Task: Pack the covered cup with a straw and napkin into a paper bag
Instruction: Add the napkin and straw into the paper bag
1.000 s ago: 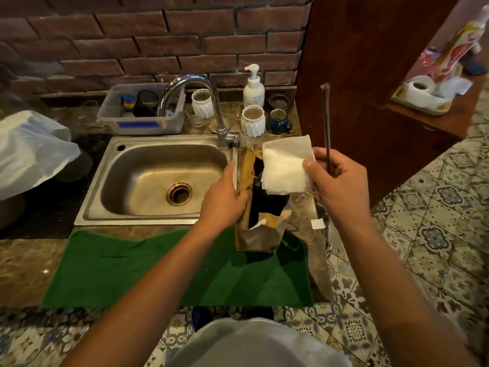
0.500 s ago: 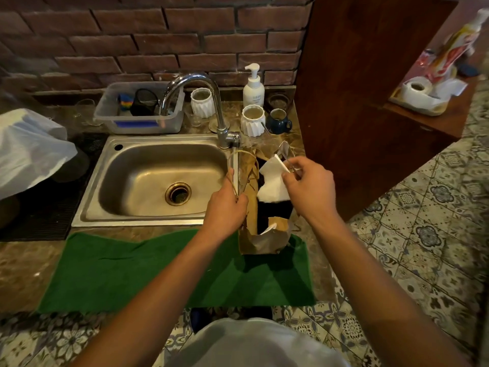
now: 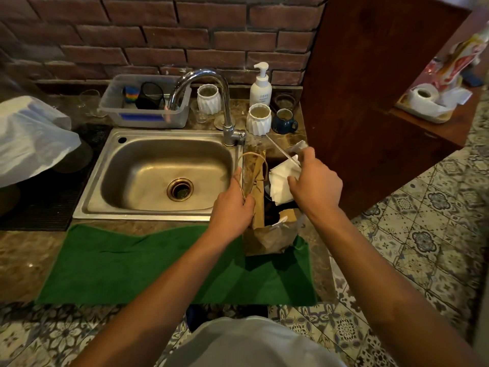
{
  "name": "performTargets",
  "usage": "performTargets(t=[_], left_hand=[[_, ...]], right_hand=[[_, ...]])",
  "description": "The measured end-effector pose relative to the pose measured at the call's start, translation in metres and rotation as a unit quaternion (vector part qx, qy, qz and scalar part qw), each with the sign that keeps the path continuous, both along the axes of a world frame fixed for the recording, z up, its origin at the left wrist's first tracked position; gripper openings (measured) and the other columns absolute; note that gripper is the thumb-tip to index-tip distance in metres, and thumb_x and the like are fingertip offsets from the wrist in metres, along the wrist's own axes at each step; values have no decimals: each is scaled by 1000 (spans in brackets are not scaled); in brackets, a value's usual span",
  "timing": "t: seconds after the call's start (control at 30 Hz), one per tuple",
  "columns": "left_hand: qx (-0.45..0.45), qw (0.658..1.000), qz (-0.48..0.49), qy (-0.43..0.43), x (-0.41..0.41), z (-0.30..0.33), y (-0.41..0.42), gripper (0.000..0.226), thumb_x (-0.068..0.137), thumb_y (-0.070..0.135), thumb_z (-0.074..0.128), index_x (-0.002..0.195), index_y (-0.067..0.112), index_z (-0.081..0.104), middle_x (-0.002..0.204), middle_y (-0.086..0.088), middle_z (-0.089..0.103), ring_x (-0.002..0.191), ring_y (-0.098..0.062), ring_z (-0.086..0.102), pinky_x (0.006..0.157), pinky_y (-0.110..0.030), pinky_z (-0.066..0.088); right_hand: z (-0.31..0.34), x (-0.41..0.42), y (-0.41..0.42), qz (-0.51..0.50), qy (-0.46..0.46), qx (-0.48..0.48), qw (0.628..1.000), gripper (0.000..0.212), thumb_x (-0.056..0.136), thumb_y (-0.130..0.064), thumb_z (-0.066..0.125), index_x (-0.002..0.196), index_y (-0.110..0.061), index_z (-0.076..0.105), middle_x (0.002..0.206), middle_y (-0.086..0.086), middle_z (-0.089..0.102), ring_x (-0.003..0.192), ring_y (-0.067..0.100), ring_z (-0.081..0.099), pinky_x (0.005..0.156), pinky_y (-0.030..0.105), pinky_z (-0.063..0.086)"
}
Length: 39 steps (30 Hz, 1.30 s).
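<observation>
A brown paper bag (image 3: 267, 235) stands open on the right end of a green cloth (image 3: 132, 266), beside the sink. My left hand (image 3: 232, 207) grips the bag's left wall and its twine handle (image 3: 248, 160). My right hand (image 3: 315, 186) pinches a folded white napkin (image 3: 280, 182) and a thin straw (image 3: 281, 151) together. The napkin hangs partly inside the bag's mouth, and the straw slants up and away toward the faucet. Something dark (image 3: 272, 210) sits deep in the bag; I cannot tell if it is the cup.
A steel sink (image 3: 90, 205) and faucet (image 3: 225, 102) lie to the left of the bag. Behind it stand a soap bottle (image 3: 260, 88), a white ribbed cup (image 3: 258, 119) and a blue mug (image 3: 284, 123). A wooden cabinet (image 3: 370, 102) rises close on the right.
My right hand came down from above the bag to its mouth with the napkin and straw. The straw tipped from upright to slanting. My left hand stayed on the bag.
</observation>
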State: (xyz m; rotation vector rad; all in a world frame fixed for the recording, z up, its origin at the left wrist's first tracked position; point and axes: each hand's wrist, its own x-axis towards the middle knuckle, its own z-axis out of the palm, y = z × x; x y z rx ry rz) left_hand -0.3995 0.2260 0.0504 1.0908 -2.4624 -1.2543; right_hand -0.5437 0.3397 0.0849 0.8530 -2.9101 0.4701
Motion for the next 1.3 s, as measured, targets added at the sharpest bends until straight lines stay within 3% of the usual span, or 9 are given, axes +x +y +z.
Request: performTargets(t=[0.2, 0.3, 0.4, 0.5, 0.6, 0.73, 0.87, 1.07, 1.3], left_hand=[[24, 1000, 1, -5, 0, 2, 0, 74, 100, 30, 54, 161, 35, 12, 83, 8, 65, 65, -9, 63, 51, -22, 42], [29, 1000, 7, 2, 1, 2, -2, 74, 98, 30, 55, 160, 32, 15, 80, 7, 64, 60, -6, 59, 48, -19, 38], [48, 999, 11, 6, 2, 2, -4, 75, 97, 29, 55, 161, 33, 14, 70, 8, 60, 55, -9, 60, 47, -23, 46], [62, 998, 12, 2, 3, 1, -4, 76, 98, 30, 55, 160, 36, 13, 70, 6, 59, 54, -11, 66, 51, -29, 59], [64, 998, 16, 7, 4, 0, -5, 76, 98, 30, 56, 160, 39, 12, 70, 7, 58, 46, -6, 64, 44, -22, 54], [55, 998, 8, 1, 5, 0, -6, 77, 98, 31, 55, 161, 38, 11, 69, 7, 54, 48, -4, 61, 43, -16, 49], [48, 999, 12, -2, 5, -1, -9, 77, 97, 30, 57, 161, 36, 13, 67, 8, 54, 44, -1, 57, 37, -10, 39], [62, 998, 9, -2, 6, 1, -11, 77, 96, 29, 57, 160, 37, 14, 70, 3, 61, 64, -20, 69, 65, -44, 63], [63, 998, 3, 1, 4, 4, -11, 78, 97, 28, 57, 161, 36, 13, 68, 7, 59, 64, -19, 67, 68, -47, 63]], right_hand=[[7, 0, 3, -7, -20, -71, 997, 27, 102, -40, 51, 110, -17, 63, 98, 2, 67, 82, 28, 66, 65, 34, 38], [20, -2, 6, 6, -73, -227, 971, 38, 106, -41, 46, 87, -17, 68, 71, -3, 63, 64, 19, 62, 58, 36, 40], [35, 2, 3, 40, -115, -362, 924, 45, 107, -43, 46, 84, -20, 76, 76, -2, 72, 72, 16, 69, 65, 35, 51], [36, 6, 1, 89, -76, -334, 935, 41, 107, -42, 48, 83, -20, 73, 70, -5, 65, 63, 8, 59, 56, 34, 44], [26, 11, 2, 126, -127, -281, 943, 30, 106, -40, 56, 97, -18, 74, 76, -1, 71, 65, 11, 64, 57, 36, 49], [21, 11, 4, 89, -172, -300, 934, 40, 109, -36, 49, 84, -26, 79, 66, -6, 70, 61, 7, 64, 60, 32, 47], [25, 8, 1, 114, -145, -255, 949, 44, 105, -39, 44, 82, -24, 79, 75, -1, 70, 71, 16, 64, 66, 44, 51], [18, 13, 4, 165, -151, -243, 944, 34, 102, -44, 60, 89, -18, 75, 71, 0, 69, 66, 19, 65, 60, 48, 53], [14, 16, 5, 157, -193, -207, 946, 21, 95, -42, 72, 102, -25, 80, 80, -10, 74, 64, 7, 69, 63, 41, 62]])
